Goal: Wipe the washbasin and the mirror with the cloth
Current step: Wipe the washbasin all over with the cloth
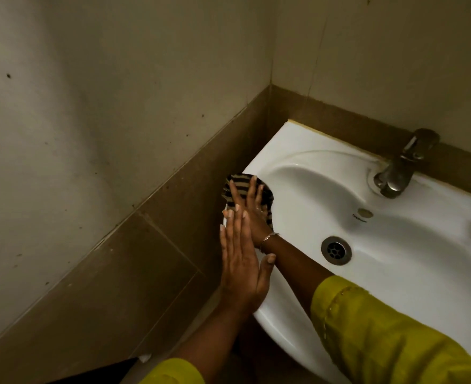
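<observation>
The white washbasin (411,253) is fixed to the wall at the right. A dark striped cloth (238,180) lies on its left rim, hanging slightly over the edge. My right hand (250,210), wearing a bracelet and a ring, reaches across the bowl and presses flat on the cloth with fingers spread. My left hand (239,263) rests flat on the same rim just nearer to me, fingers straight and together, holding nothing; its fingertips touch the cloth's near edge. No mirror is in view.
A metal tap (403,167) stands at the basin's back edge, with an overflow hole (365,212) and a drain (336,250) below it. A brown tiled band (173,217) and a stained pale wall (90,92) close in on the left.
</observation>
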`<state>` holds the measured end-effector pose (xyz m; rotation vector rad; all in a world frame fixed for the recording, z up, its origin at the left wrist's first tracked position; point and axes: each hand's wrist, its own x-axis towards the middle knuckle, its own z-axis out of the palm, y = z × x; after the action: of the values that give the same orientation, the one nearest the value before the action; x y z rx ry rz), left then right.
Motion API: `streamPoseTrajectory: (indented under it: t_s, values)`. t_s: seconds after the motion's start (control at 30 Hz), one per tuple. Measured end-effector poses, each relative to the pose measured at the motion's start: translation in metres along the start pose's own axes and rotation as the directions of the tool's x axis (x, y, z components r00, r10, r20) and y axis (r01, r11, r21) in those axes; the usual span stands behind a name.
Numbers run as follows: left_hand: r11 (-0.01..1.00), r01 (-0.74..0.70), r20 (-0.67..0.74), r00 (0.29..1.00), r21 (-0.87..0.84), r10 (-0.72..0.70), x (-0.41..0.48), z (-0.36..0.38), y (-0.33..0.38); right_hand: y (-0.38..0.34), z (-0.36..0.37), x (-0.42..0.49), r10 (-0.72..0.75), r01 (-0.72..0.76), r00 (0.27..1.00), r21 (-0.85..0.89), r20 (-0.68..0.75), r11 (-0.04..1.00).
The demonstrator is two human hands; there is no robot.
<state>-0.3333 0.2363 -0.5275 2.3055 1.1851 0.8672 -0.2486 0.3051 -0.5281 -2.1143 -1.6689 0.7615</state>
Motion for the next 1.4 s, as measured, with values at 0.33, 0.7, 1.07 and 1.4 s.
streamPoseTrajectory:
  t_s: [0.33,0.7,1.07,1.4]
  values:
    - [0.985,0.132,-0.130,0.981,-0.108,-0.145,-0.004,-0.002,0.003,0.007,0.013,-0.054,-0.186,0.148,0.965,0.205,0.183,0.968]
    - [0.974,0.048,-0.049,0.997,-0.220,-0.060,0.012,-0.024,-0.010,0.023,0.020,-0.101,-0.063,-0.022,0.990,0.569,0.129,0.822]
    - [0.982,0.070,0.308,0.951,-0.173,-0.014,0.022,-0.027,-0.028,0.009,0.040,-0.086,0.068,-0.093,0.982,0.134,0.178,0.987]
    - [0.930,-0.090,0.550,0.825,0.357,-0.132,0.030,-0.019,-0.010,0.029,0.015,-0.152,0.096,-0.128,0.939,0.077,0.331,0.989]
